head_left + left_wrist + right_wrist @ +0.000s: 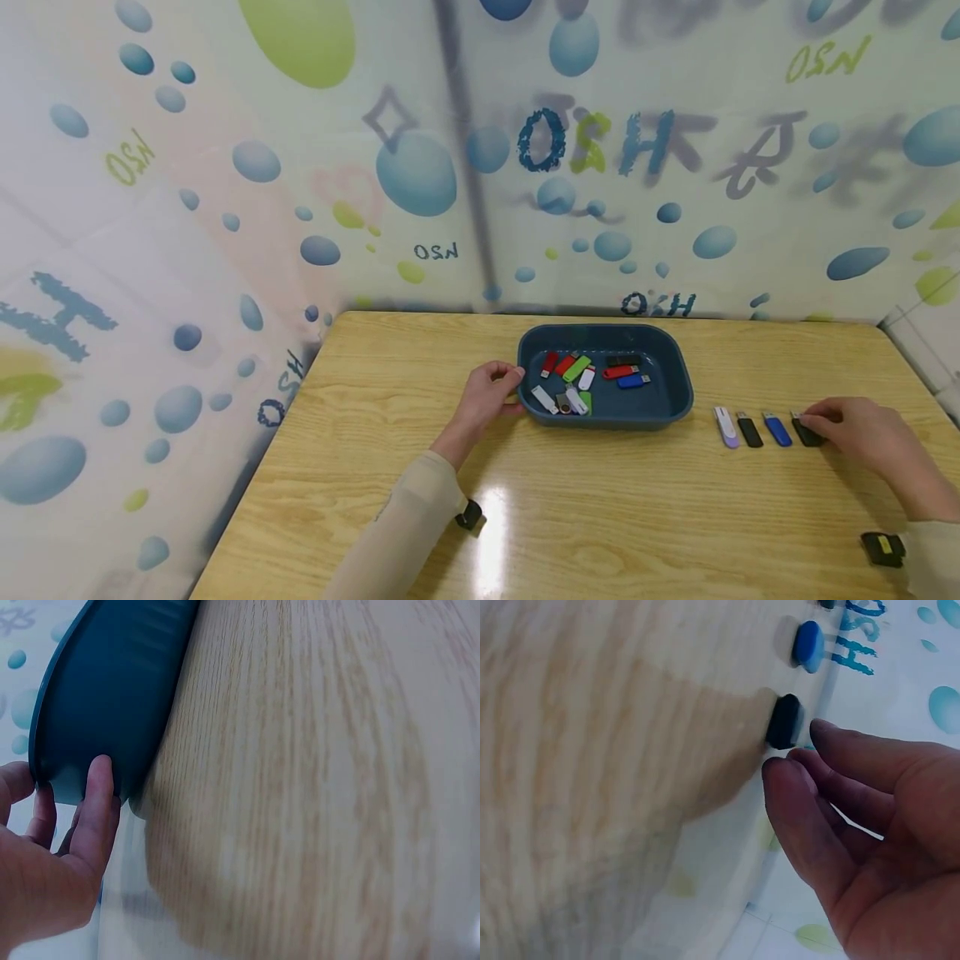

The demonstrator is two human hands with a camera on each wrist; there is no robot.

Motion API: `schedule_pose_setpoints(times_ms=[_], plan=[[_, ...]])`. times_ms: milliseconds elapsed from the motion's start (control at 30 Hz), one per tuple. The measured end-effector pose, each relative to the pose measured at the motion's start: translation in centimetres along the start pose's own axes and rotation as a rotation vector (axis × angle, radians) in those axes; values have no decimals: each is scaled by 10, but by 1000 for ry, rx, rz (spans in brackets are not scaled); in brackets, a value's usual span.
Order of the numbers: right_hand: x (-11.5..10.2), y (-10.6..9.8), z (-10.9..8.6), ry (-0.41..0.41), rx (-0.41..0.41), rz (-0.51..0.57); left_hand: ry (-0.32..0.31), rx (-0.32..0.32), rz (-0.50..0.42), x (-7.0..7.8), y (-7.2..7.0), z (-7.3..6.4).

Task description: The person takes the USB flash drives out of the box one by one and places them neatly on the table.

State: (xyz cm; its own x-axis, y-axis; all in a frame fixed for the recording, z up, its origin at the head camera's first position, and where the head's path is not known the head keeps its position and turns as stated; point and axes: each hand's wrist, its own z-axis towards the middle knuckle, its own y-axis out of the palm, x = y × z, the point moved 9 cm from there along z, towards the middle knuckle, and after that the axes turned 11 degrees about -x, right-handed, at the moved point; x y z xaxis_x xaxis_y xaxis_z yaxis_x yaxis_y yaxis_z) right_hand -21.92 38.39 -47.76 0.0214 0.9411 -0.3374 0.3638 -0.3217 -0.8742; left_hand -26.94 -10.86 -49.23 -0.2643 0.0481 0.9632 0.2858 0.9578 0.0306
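A dark blue plastic bin (606, 422) holds several loose USB sticks. My left hand (486, 393) grips its left end, thumb at the rim and fingers against the outer wall (112, 690). To the right of the bin, sticks lie in a row on the table: a white-and-purple USB stick (726, 427), a black USB stick (749, 431), a blue USB stick (777, 429) and, rightmost, another black USB stick (807, 433). My right hand (862, 429) is at that last stick. In the right wrist view, thumb and forefinger stand apart just short of the black stick (784, 722).
The bin holds red USB sticks (621, 372), a green USB stick (577, 368), a blue USB stick (633, 381) and others in white and black. A wood-grain table (600, 517) carries everything. A patterned curtain (480, 225) rises behind its far edge.
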Motion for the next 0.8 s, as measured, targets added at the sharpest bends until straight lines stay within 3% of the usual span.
schedule_pose_setpoints(times_ms=[267,600,800], plan=[[-31,-21,-10,-31,130,1,-5,6,-7,0,0,1],[-107,-49,-21,-135,239,73,7,0,-6,-1,0,2],[-155,-50,-17,-246,292,77,4,-2,-16,-2,0,2]])
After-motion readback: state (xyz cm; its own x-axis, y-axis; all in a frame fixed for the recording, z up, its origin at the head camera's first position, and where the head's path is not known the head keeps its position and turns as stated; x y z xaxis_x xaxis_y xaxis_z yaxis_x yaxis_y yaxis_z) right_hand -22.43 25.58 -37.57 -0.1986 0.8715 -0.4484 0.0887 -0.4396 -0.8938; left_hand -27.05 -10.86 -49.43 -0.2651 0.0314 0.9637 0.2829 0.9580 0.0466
